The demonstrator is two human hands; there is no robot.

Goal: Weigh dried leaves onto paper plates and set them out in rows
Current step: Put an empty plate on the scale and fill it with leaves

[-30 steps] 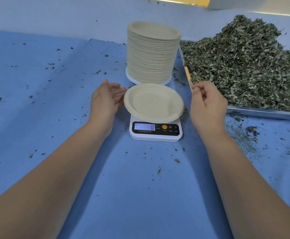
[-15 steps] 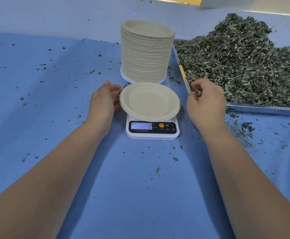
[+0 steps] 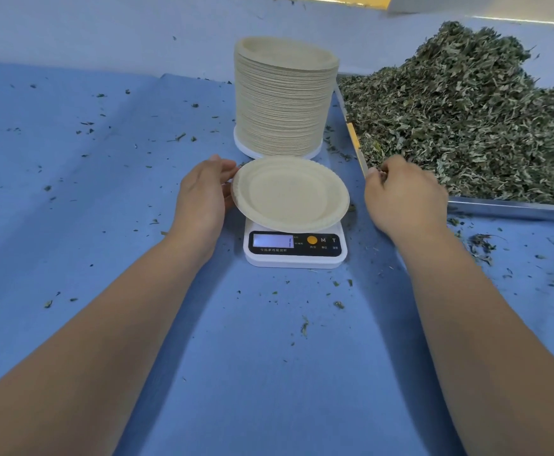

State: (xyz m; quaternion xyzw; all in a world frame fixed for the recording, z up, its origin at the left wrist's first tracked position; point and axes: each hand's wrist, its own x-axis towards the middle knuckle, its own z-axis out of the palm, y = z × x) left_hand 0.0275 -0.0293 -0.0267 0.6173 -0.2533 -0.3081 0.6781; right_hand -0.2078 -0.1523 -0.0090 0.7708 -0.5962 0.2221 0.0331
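**First plate on the scale, no leaves weighed yet**

Head view: a round beige paper plate (image 3: 290, 194) sits empty on a small white digital kitchen scale (image 3: 295, 255) at the middle of the blue cloth-covered tabletop (image 3: 269, 340). The scale's display is lit, but its reading is too small to make out for certain.

The left hand (image 3: 203, 195) lies beside the plate with relaxed fingers touching its left rim, gripping nothing. The right hand (image 3: 404, 195) is at the near left corner of the shallow metal tray (image 3: 512, 207), its fingers curled round a pinch of the dried grey-green leaves (image 3: 466, 120) heaped there. How much it holds is hidden.

Behind the scale stands a tall stack of beige paper plates (image 3: 282, 103), apparently unused. Only loose leaf crumbs lie on the cloth, and no filled plate or row is in view.

The task looks to be at its very start: this portion has to be dropped on, weighed and set out, with the whole stack to follow.
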